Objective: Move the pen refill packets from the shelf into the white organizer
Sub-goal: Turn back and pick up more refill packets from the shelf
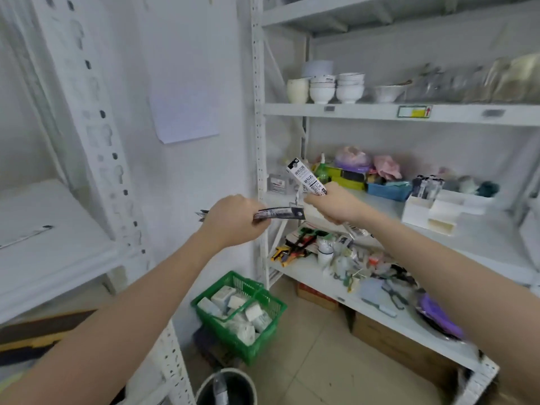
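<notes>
Left hand [233, 220] fisted around dark refill packet [280, 213], lying level. Right hand [330, 206] clutches white refill packet [305, 177], tilted upright. White organizer [429, 210] on shelf [482, 229], well right.

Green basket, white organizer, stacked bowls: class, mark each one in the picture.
green basket [264, 290]: head view, on its far rim.
white organizer [416, 213]: head view, on its front wall.
stacked bowls [350, 93]: head view, on the bottom bowl's side.

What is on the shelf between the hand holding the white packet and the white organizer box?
In the head view, mostly bare white shelf lies between the right hand and the white organizer; a blue tray sits just behind that stretch.
</notes>
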